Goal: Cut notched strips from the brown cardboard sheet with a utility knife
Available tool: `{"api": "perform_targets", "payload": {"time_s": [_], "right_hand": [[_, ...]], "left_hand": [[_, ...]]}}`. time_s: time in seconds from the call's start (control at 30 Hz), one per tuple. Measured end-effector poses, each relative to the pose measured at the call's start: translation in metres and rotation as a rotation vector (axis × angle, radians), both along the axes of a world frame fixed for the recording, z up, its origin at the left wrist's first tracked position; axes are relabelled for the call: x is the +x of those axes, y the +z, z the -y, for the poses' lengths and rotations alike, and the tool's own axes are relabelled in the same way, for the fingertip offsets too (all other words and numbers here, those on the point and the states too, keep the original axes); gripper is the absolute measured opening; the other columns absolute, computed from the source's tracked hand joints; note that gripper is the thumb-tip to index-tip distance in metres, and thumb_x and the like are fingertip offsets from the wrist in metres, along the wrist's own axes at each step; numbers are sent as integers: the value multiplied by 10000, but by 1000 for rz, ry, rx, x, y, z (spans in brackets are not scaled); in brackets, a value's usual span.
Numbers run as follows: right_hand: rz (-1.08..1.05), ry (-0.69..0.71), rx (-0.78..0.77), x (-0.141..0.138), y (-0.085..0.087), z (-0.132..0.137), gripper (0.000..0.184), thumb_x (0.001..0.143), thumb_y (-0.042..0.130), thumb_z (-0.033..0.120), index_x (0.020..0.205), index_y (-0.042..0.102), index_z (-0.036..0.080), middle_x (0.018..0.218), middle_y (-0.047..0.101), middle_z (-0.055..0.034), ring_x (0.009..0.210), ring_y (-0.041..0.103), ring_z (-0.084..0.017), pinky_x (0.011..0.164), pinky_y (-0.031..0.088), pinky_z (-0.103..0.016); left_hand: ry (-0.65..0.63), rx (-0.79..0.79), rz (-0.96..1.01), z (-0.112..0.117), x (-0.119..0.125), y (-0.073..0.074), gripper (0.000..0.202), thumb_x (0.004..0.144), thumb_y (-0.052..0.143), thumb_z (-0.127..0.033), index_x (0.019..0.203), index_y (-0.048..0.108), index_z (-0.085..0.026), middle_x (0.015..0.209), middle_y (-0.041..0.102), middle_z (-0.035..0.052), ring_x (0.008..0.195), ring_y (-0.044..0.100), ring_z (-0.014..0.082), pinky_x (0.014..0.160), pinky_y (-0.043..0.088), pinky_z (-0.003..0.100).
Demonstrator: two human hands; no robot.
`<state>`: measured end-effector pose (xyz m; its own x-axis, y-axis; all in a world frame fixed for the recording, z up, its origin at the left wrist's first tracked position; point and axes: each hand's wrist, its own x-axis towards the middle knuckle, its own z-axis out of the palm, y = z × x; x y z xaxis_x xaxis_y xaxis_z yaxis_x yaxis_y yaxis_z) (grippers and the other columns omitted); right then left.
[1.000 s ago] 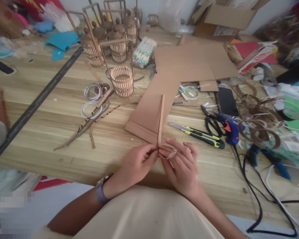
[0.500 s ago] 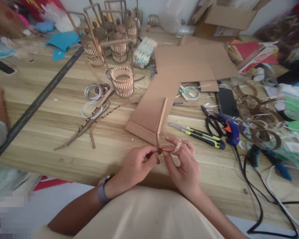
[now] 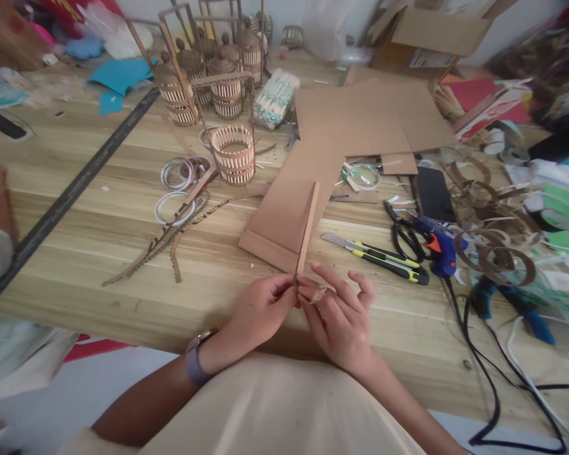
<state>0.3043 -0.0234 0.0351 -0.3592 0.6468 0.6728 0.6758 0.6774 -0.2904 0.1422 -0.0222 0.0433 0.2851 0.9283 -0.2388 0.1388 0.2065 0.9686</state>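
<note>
Both left hand (image 3: 260,309) and right hand (image 3: 336,316) pinch the cardboard strip (image 3: 307,227) at its near end, fingers closed; I fear squeezing harder creases it.

Both hands met low at 6 o'clock in the view, their fingertips touching. The left hand (image 3: 260,309) sat at the end of a bare forearm slanting up from 7 o'clock, knuckles curled, with thumb and forefinger pinched tight toward 2 o'clock. The right hand (image 3: 339,319), its forearm slanting from 5 o'clock, showed its back. Its thumb and forefinger were pinched toward 10 o'clock, and the other fingers (image 3: 363,287) fanned loosely toward 1 o'clock.
</note>
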Motion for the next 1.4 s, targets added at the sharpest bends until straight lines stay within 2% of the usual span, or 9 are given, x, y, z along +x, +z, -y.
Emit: {"api": "perform_targets", "payload": {"time_s": [0.13, 0.23, 0.53, 0.73, 0.97, 1.13, 1.27, 1.4], "right_hand": [[-24, -5, -46, -1, 2, 0, 177, 917, 590, 58, 907, 562, 232, 845, 793, 22, 1062, 728, -207, 1083, 281, -416], [-79, -36, -99, -1, 3, -2, 160, 936, 575, 77, 965, 570, 235, 873, 793, 11, 1038, 734, -209, 1060, 308, -416], [-103, -17, -91, 1, 2, -2, 201, 909, 602, 76, 965, 577, 268, 884, 793, 28, 1006, 737, -219, 1035, 339, -425], [-59, -26, -72, 0, 1, -2, 179, 917, 612, 84, 967, 583, 254, 911, 796, 17, 1034, 728, -221, 1056, 308, -431], [-115, -62, -161, 2, 1, -4, 133, 959, 555, 123, 992, 577, 250, 911, 784, -4, 995, 732, -208, 1016, 351, -418], [-125, -52, -176, 3, 0, -4, 138, 958, 559, 130, 1001, 583, 259, 921, 782, -6, 993, 731, -216, 1000, 365, -430], [-103, -9, -175, 0, 4, -7, 123, 952, 574, 133, 990, 587, 249, 942, 784, -14, 1005, 726, -205, 1004, 372, -423], [-39, 5, -209, -10, 15, -15, 86, 960, 576, 198, 893, 592, 250, 894, 775, -4, 1016, 707, -194, 1032, 367, -417]], "left_hand": [[15, -16, 11, 0, 1, -2, 234, 924, 491, -275, 814, 672, -175, 730, 686, -1, 701, 637, 140, 673, 472, 231], [9, -14, 1, 0, 1, -2, 228, 920, 489, -242, 788, 663, -177, 718, 692, -6, 693, 638, 131, 670, 467, 223], [-50, -16, 51, 0, 0, -5, 316, 977, 480, -396, 947, 695, -166, 813, 702, 30, 778, 659, 162, 736, 496, 251], [-37, -11, -1, 0, -1, -2, 312, 988, 464, -374, 935, 684, -159, 777, 691, 21, 748, 658, 155, 720, 488, 244], [-43, -24, 14, 1, -1, 0, 275, 982, 472, -310, 895, 685, -161, 755, 714, 17, 701, 659, 140, 692, 492, 234], [-54, -27, 46, 0, -1, -3, 292, 983, 504, -378, 926, 695, -165, 809, 726, 23, 765, 674, 147, 732, 501, 238], [-28, -49, 63, -2, -1, -7, 356, 987, 471, -427, 949, 702, -159, 783, 708, 23, 738, 665, 153, 717, 503, 249], [72, -88, 63, -7, -4, -2, 352, 919, 530, -467, 912, 694, -157, 765, 690, 19, 716, 629, 156, 681, 497, 249]]}}
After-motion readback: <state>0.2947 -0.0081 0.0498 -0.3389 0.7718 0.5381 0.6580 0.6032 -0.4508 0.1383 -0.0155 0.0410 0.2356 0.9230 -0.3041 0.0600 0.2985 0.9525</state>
